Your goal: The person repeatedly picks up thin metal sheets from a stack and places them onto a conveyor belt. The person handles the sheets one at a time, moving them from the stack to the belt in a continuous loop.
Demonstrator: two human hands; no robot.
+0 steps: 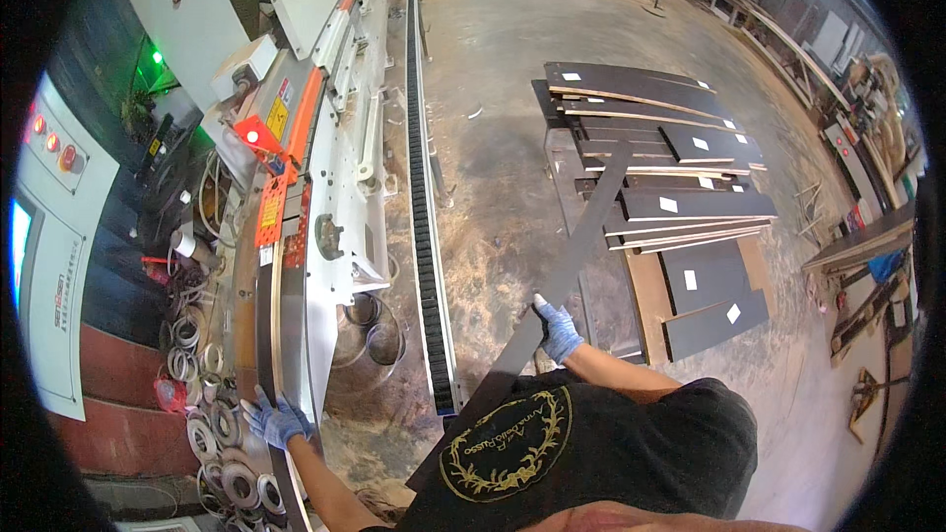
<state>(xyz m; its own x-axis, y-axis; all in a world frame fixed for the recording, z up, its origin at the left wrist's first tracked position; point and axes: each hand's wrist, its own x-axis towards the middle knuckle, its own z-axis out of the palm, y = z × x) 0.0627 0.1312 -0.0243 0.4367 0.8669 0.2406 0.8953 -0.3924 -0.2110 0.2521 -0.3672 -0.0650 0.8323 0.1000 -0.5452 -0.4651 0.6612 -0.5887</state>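
A woodworking workshop: a long white machine (330,172) with warning labels, a button panel (54,207), heaped coils (222,443), piled dark boards (695,205) with pale edges, and a dust-strewn floor (493,59) show it.

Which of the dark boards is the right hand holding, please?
The right hand holds the long, narrow strip slanting across the middle; the white-labelled boards lie stacked at right, the left hand rests on another strip.

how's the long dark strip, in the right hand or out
In: the right hand grips the long dark strip, thumb over its edge. Cannot tell whether its far end touches the panels.
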